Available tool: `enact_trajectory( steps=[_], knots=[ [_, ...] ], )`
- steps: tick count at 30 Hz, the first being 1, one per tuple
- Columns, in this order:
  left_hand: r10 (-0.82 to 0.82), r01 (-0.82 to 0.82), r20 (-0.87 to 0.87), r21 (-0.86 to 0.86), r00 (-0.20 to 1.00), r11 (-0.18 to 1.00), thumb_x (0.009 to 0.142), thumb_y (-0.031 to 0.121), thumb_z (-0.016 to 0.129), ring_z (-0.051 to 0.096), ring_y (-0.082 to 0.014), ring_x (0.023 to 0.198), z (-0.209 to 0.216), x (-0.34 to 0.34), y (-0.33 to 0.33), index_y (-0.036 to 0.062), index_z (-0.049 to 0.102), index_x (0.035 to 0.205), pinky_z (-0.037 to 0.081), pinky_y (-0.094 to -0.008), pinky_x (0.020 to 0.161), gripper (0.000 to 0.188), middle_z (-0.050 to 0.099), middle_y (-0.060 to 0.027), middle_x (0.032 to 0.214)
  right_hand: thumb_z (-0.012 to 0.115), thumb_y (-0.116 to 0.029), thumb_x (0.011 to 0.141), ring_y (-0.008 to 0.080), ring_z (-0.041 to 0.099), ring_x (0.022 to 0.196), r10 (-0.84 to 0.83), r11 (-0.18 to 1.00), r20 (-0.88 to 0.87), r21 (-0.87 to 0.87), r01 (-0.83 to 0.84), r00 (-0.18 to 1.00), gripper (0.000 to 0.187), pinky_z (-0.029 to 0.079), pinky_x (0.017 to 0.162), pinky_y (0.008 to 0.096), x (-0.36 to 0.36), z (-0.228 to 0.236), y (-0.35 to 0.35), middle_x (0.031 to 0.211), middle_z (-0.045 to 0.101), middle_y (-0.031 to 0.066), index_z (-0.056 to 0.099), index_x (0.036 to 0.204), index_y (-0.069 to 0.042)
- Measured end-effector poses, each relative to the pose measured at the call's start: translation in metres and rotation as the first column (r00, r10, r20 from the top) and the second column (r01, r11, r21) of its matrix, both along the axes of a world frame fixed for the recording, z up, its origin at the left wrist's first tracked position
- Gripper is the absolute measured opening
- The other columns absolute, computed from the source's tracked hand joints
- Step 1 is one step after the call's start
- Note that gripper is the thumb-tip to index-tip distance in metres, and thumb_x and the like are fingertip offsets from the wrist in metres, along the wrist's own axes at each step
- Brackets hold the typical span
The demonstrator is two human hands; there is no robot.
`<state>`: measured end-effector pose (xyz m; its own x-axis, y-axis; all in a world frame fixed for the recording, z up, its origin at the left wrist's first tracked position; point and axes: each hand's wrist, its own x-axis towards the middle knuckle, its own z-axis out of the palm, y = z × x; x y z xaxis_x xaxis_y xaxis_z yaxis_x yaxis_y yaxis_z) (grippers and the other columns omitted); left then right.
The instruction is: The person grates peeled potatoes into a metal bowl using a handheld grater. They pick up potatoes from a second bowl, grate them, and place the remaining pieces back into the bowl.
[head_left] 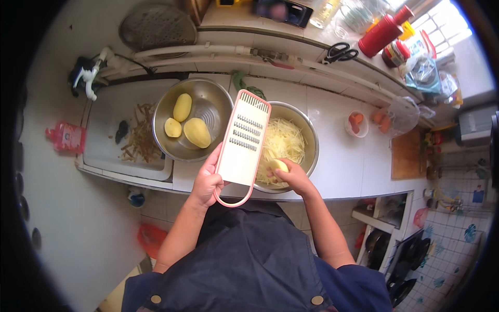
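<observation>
My left hand (209,179) is closed around the lower left edge of a flat grater (240,166), cream-coloured with a pink rim and a loop handle. The grater leans across the gap between two steel bowls, its slotted end pointing away from me. My right hand (293,179) grips a piece of peeled potato (278,165) over the right bowl (313,151). Shredded potato (286,138) fills that bowl, partly hidden by the grater. In the left bowl (221,101) lie peeled potatoes (197,133), one of them a smaller piece.
At the left a sink (104,112) holds brown peelings (139,136). A pink soap bottle (67,137) stands on its left edge. A white cup (356,125) with orange-red pieces is on the counter (332,177) at right. Scissors (340,53) and a red bottle (382,36) sit on the back ledge.
</observation>
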<state>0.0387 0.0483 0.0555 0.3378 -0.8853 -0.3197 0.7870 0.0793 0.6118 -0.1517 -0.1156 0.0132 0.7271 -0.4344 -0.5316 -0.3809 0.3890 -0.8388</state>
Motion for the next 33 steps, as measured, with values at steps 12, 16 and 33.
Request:
enact_trajectory(
  steps=[12, 16, 33],
  knots=[
    [0.023, -0.021, -0.010, 0.134, 1.000, 0.991, 0.059, -0.012, 0.036, 0.046, -0.0264, 0.117, -0.008, -0.038, -0.013, 0.0070, 0.024, 0.138, 0.046, -0.0402, 0.091, 0.082, 0.038, -0.0126, 0.134, 0.040, -0.033, 0.091, 0.0172, 0.062, 0.069, -0.354, 0.934, 0.090, 0.084, 0.347, 0.931, 0.039, 0.048, 0.055, 0.0248, 0.006, 0.000, -0.071, 0.095, 0.061, 0.0147, 0.050, 0.109, -0.001],
    [0.039, -0.031, -0.064, 0.127, 0.997, 0.991, 0.059, -0.011, 0.037, 0.045, -0.0268, 0.118, -0.014, -0.059, -0.019, 0.0055, 0.025, 0.137, 0.043, -0.0407, 0.093, 0.081, 0.040, -0.0133, 0.131, 0.030, -0.037, 0.093, 0.0142, 0.053, 0.049, -0.340, 0.916, 0.144, 0.275, 0.293, 0.929, 0.037, 0.039, 0.038, 0.0228, -0.010, -0.008, -0.063, 0.075, 0.058, 0.0089, 0.048, 0.098, -0.005],
    [-0.092, 0.084, 0.099, 0.078, 0.991, 0.993, 0.067, -0.017, 0.031, 0.042, -0.0179, 0.119, -0.011, -0.082, -0.033, -0.0007, 0.018, 0.139, 0.034, -0.0274, 0.098, 0.075, 0.039, -0.0123, 0.132, 0.043, -0.019, 0.087, 0.0443, 0.054, 0.076, -0.376, 0.512, -0.090, -0.850, 0.125, 0.922, 0.022, 0.044, 0.065, 0.0532, 0.040, 0.012, 0.033, 0.094, 0.050, 0.0243, 0.037, 0.100, -0.004]
  ],
)
